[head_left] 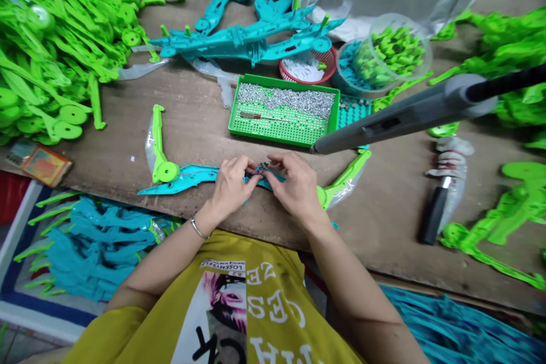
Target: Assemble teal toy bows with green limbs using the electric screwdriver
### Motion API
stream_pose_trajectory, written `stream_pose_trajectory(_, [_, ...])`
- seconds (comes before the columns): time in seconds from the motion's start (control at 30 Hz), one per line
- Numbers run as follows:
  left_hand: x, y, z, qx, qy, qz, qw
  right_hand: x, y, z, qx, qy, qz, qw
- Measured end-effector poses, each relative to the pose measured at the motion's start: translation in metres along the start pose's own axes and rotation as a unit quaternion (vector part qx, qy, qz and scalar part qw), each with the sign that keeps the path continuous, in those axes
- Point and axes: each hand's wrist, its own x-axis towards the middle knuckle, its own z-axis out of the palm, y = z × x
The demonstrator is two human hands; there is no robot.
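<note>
A long blue plastic part lies along the table's near edge, with a green arm at its left end and another green arm at its right. Over its middle, my left hand has its fingers pinched on a small dark metallic piece. My right hand is just to the right, thumb and fingers closed in at the same piece; whether they grip it is too small to make out. Both hands hide the blue part's centre.
A green tray of screws stands ahead, with a grey electric screwdriver hanging at its right. Bowls of small parts sit behind. Green parts are heaped left. A hammer lies right.
</note>
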Motion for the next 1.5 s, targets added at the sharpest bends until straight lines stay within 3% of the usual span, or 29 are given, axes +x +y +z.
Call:
stream_pose_trajectory(0.13, [-0.003, -0.001, 0.005, 0.042, 0.01, 0.03, 0.999, -0.009, -0.01, -0.002, 0.011, -0.018, 0.092, 0.996])
stream_pose_trajectory(0.3, [-0.006, -0.002, 0.006, 0.06, 0.028, 0.042, 0.997, -0.009, -0.023, -0.002, 0.053, -0.044, 0.09, 0.994])
stream_pose_trajectory(0.43, [-0.007, -0.001, -0.002, 0.058, 0.007, 0.059, 0.997, -0.005, -0.021, -0.001, 0.044, -0.06, 0.078, 0.994])
stream_pose_trajectory(0.63, [0.0, 0.0, -0.018, 0.037, -0.048, 0.063, 0.996, 0.001, -0.009, -0.008, -0.001, -0.12, -0.009, 0.993])
stream_pose_trajectory(0.8, [0.004, -0.002, -0.017, 0.046, -0.084, 0.089, 0.991, 0.003, 0.002, -0.01, -0.012, -0.168, -0.131, 0.977])
stream_pose_trajectory(0.9, [0.002, -0.004, -0.013, 0.069, -0.078, 0.091, 0.99, 0.003, 0.006, -0.012, -0.013, -0.16, -0.171, 0.972])
stream_pose_trajectory(1.0, [0.0, -0.005, -0.01, 0.104, -0.058, 0.102, 0.988, 0.002, 0.005, -0.018, 0.022, -0.131, -0.144, 0.981])
stream_pose_trajectory(1.2, [0.0, -0.004, -0.006, 0.148, -0.031, 0.138, 0.979, 0.003, -0.007, -0.024, 0.062, -0.102, -0.025, 0.993])
stream_pose_trajectory(1.5, [-0.004, -0.01, -0.014, 0.171, -0.048, 0.231, 0.957, 0.008, 0.001, -0.013, 0.059, -0.096, -0.032, 0.993])
